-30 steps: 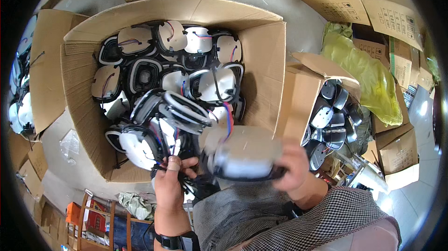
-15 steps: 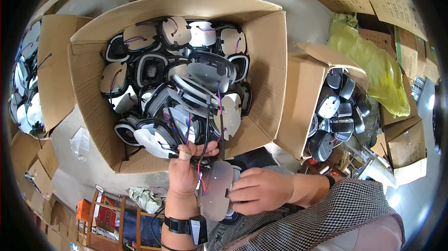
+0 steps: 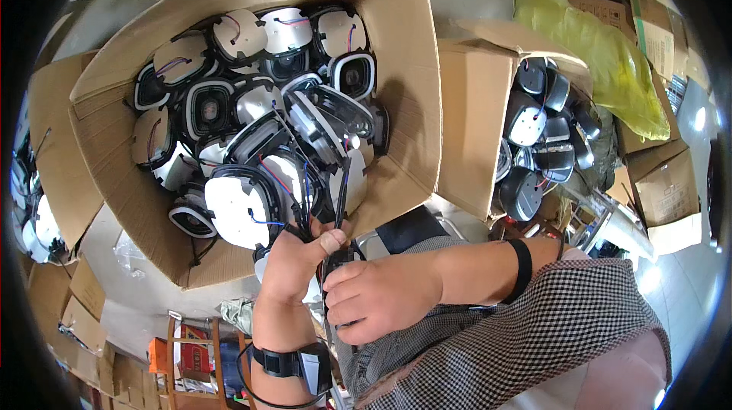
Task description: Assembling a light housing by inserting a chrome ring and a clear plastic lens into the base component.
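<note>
My left hand [image 3: 297,261] is closed round a bundle of black cables [image 3: 303,215] at the near side of a big cardboard box [image 3: 408,97]. The cables run up into the box, among rounded-square units [image 3: 242,208] with black frames, silver plates and red and blue wires. My right hand [image 3: 381,295] is beside the left, fingers curled over a similar unit [image 3: 330,280] turned nearly edge-on. Most of that unit is hidden by my fingers. One unit [image 3: 316,131] leans up on its side over the others in the box.
To the right, a smaller cardboard box [image 3: 473,120] holds several dark rounded units [image 3: 522,192]. A yellow plastic bag [image 3: 602,67] lies beyond it. Another box [image 3: 65,147] with silver-plated units stands at the left. A wooden frame [image 3: 217,360] is at lower left.
The unit at my right hand has turned from showing its plate to nearly edge-on. Both hands have come closer together. The view has shifted, so the box sits further left and higher.
</note>
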`<control>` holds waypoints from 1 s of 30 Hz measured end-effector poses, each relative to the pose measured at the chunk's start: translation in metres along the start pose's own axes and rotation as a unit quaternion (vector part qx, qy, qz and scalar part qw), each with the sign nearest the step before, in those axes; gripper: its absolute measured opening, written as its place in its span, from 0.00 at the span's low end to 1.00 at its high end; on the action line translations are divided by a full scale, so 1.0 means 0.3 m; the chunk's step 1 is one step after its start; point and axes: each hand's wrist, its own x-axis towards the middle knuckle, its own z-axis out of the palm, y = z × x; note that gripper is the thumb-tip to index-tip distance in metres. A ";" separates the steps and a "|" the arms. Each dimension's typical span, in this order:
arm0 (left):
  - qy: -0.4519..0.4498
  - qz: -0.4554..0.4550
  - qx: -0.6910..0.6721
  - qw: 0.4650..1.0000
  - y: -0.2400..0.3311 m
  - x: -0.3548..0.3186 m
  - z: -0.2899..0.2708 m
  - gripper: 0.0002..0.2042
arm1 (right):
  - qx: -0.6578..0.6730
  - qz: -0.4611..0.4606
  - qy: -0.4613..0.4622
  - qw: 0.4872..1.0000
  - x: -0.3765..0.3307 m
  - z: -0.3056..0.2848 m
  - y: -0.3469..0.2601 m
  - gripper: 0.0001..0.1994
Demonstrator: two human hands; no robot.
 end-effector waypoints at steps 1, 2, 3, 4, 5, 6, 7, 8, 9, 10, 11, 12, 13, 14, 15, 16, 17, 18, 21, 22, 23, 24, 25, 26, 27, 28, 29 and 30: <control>0.001 -0.004 0.002 1.000 0.000 0.011 -0.003 0.10 | -0.004 -0.003 -0.003 1.000 0.001 -0.001 0.000 0.05; -0.021 -0.020 0.006 1.000 -0.001 0.022 -0.010 0.12 | -0.002 -0.001 0.000 1.000 0.001 0.006 -0.001 0.05; -0.044 -0.034 0.010 0.998 0.010 0.034 -0.008 0.13 | -0.007 -0.006 -0.009 1.000 0.002 0.011 0.002 0.05; -0.034 -0.039 0.007 0.999 0.032 0.029 0.019 0.09 | -0.011 -0.011 -0.018 1.000 0.002 0.014 0.004 0.06; -0.034 -0.041 0.010 0.999 0.036 0.034 0.020 0.09 | -0.012 -0.011 -0.015 1.000 0.003 0.015 0.004 0.06; -0.024 -0.034 0.001 0.999 0.035 0.046 0.021 0.06 | -0.021 -0.002 -0.010 1.000 -0.001 0.015 0.006 0.05; -0.014 -0.026 -0.008 1.000 0.036 0.055 0.025 0.04 | -0.030 0.006 -0.006 1.000 -0.006 0.015 0.007 0.04; 0.021 -0.032 -0.126 0.991 0.039 0.053 0.036 0.05 | -0.031 0.009 -0.003 0.999 -0.010 0.014 0.007 0.04; 0.037 -0.015 -0.126 0.991 0.030 0.056 0.020 0.08 | -0.033 0.003 -0.005 0.999 -0.008 0.007 0.006 0.05; 0.032 -0.008 -0.084 0.996 0.032 0.046 -0.003 0.09 | -0.035 -0.002 -0.008 0.999 -0.006 0.001 0.005 0.07; 0.028 -0.001 -0.043 0.999 0.037 0.030 -0.025 0.10 | -0.035 -0.004 -0.005 0.999 -0.005 0.002 -0.005 0.07; 0.066 0.002 0.013 0.998 0.059 0.004 -0.033 0.12 | -0.037 -0.003 0.058 0.998 -0.009 0.008 -0.018 0.09; 0.099 0.004 0.069 0.993 0.080 -0.019 -0.034 0.15 | -0.042 0.001 0.123 0.992 -0.023 0.002 -0.026 0.11; 0.146 0.024 0.045 0.988 0.071 -0.042 -0.053 0.15 | -0.061 -0.028 0.133 0.989 -0.047 -0.013 -0.017 0.14; 0.189 0.083 -0.004 0.978 0.041 -0.077 -0.086 0.12 | -0.063 -0.027 0.137 0.988 -0.068 -0.032 -0.015 0.14; 0.186 0.111 -0.023 0.976 0.031 -0.123 -0.127 0.11 | -0.061 0.004 0.184 0.981 -0.093 -0.053 -0.004 0.14; 0.231 0.134 -0.035 0.963 0.013 -0.171 -0.176 0.10 | -0.058 0.032 0.228 0.971 -0.110 -0.078 0.007 0.15; 0.261 0.137 -0.052 0.954 0.022 -0.218 -0.178 0.11 | -0.049 0.051 0.267 0.961 -0.139 -0.111 0.035 0.14; 0.367 0.258 -0.177 0.876 0.037 -0.315 -0.128 0.10 | -0.044 0.230 0.431 0.871 -0.216 -0.144 0.140 0.11; 0.414 0.303 0.017 0.858 -0.018 -0.343 -0.228 0.09 | -0.037 0.301 0.480 0.823 -0.261 -0.151 0.211 0.10; 0.446 0.336 0.209 0.803 -0.060 -0.363 -0.316 0.09 | 0.027 0.407 0.502 0.763 -0.299 -0.142 0.281 0.11; 0.263 0.307 -0.063 0.912 0.024 -0.395 -0.305 0.10 | 0.055 0.511 0.477 0.713 -0.336 -0.151 0.339 0.13; 0.288 0.282 -0.162 0.901 0.063 -0.438 -0.292 0.10 | 0.033 0.563 0.445 0.696 -0.346 -0.135 0.395 0.15; 0.290 0.311 -0.136 0.895 0.095 -0.436 -0.233 0.11 | 0.005 0.614 0.411 0.674 -0.353 -0.109 0.455 0.18; 0.279 0.335 -0.113 0.893 0.109 -0.393 -0.180 0.11 | -0.002 0.618 0.413 0.669 -0.387 -0.094 0.511 0.18; 0.347 0.315 -0.085 0.879 0.121 -0.408 -0.189 0.13 | -0.016 0.628 0.366 0.686 -0.379 -0.060 0.580 0.21; 0.340 0.311 -0.087 0.883 0.122 -0.385 -0.202 0.13 | -0.043 0.644 0.324 0.692 -0.391 -0.041 0.628 0.25; 0.402 0.285 -0.050 0.869 0.134 -0.416 -0.206 0.14 | -0.032 0.638 0.319 0.700 -0.336 -0.001 0.676 0.25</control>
